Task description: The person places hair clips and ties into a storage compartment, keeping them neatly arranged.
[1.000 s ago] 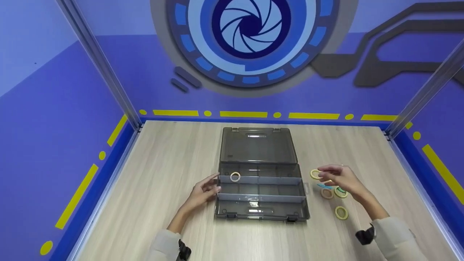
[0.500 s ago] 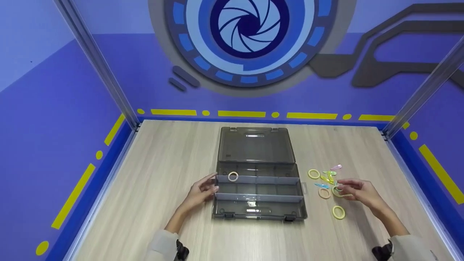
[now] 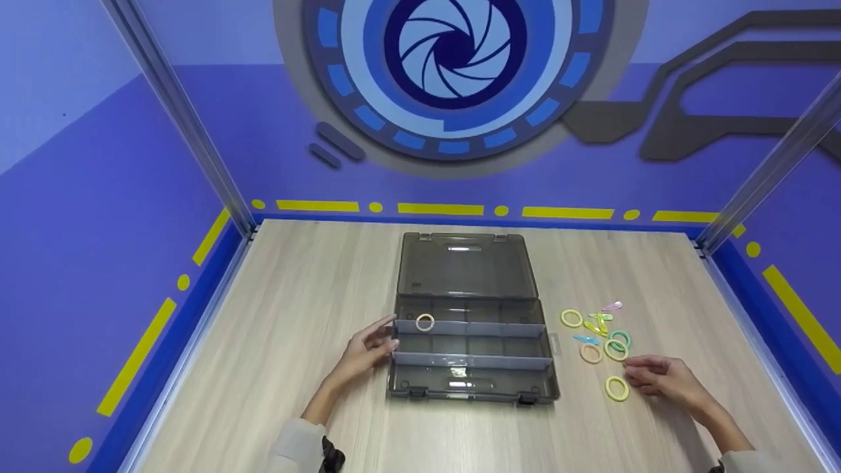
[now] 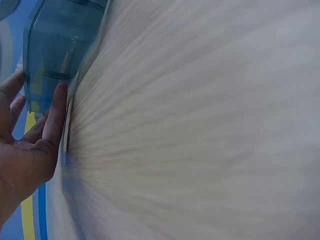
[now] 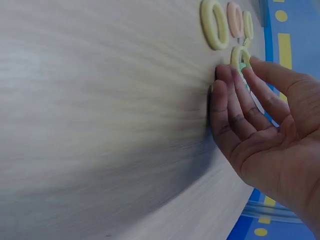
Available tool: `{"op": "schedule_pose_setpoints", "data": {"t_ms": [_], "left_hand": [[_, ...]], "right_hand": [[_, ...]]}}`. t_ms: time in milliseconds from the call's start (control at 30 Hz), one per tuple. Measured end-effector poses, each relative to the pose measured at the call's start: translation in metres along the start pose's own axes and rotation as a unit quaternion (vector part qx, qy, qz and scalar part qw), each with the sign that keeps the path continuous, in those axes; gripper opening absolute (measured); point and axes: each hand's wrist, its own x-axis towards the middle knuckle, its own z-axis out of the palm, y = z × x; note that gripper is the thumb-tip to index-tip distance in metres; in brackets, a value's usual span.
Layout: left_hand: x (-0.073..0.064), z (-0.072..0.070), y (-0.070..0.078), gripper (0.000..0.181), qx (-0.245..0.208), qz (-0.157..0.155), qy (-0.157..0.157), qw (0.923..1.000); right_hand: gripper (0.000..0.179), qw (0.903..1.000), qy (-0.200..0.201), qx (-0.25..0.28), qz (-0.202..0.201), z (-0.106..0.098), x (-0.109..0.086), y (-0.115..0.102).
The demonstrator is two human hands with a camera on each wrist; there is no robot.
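Observation:
A dark translucent compartment box [image 3: 476, 378] lies with its lid folded back. A pale peach hair ring [image 3: 426, 322] sits in its back left part, against a divider. My left hand [image 3: 363, 351] touches the box's left side with its fingertips, as the left wrist view also shows its fingers [image 4: 56, 112]. My right hand [image 3: 670, 382] is low over the table, fingers loosely bent and holding nothing. Its fingertips are right at the rim of a pale yellow hair ring [image 3: 608, 357], which overlaps a green ring [image 3: 627, 338]. Another yellow ring [image 3: 608, 396] lies just nearer to me.
Left of the right hand lie a peach ring [image 3: 583, 359] and a yellow ring [image 3: 564, 324]. Several small hair clips lie behind: a blue one [image 3: 586, 340], yellow and green ones [image 3: 602, 322] and a pink one [image 3: 612, 306]. Walls [image 3: 85, 263] enclose the table's sides and back.
My right hand has moved toward me and to the right, from over the hair clips to beside the overlapping rings, uncovering the clips and the green ring. My left hand stays at the box.

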Motion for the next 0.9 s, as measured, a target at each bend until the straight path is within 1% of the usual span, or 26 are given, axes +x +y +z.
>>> {"op": "schedule_pose_setpoints", "data": {"t_ms": [133, 233, 367, 433, 533, 700, 800, 900], "left_hand": [[0.003, 0.0, 0.003, 0.062, 0.017, 0.008, -0.004, 0.9998], [0.004, 0.0, 0.003, 0.061, 0.037, 0.014, -0.004, 0.9992], [0.005, 0.002, 0.002, 0.06, 0.046, 0.015, 0.001, 0.9988], [0.004, 0.003, 0.002, 0.059, 0.046, 0.02, 0.001, 0.9987], [0.003, 0.004, 0.001, 0.059, 0.05, 0.021, 0.001, 0.9985], [0.003, 0.003, 0.001, 0.059, 0.044, 0.019, 0.004, 0.9988], [0.003, 0.002, 0.001, 0.06, 0.034, 0.011, 0.008, 0.9993], [0.002, 0.001, 0.0, 0.06, 0.029, -0.001, 0.014, 0.9995]], "right_hand": [[0.05, 0.9989, -0.005, -0.041, -0.024, 0.003, 0.0, 0.002], [0.044, 0.9953, -0.003, -0.078, -0.058, 0.006, 0.001, 0.002], [0.03, 0.9841, 0.027, -0.136, -0.111, 0.012, 0.002, 0.003], [0.023, 0.9785, 0.04, -0.158, -0.127, 0.014, 0.003, 0.004], [0.016, 0.9745, 0.053, -0.178, -0.125, 0.017, 0.003, 0.005], [0.014, 0.9754, 0.07, -0.189, -0.089, 0.021, 0.004, 0.003], [0.016, 0.9787, 0.078, -0.177, -0.068, 0.024, 0.004, -0.002], [0.019, 0.9828, 0.076, -0.159, -0.056, 0.026, 0.003, -0.005]]}}
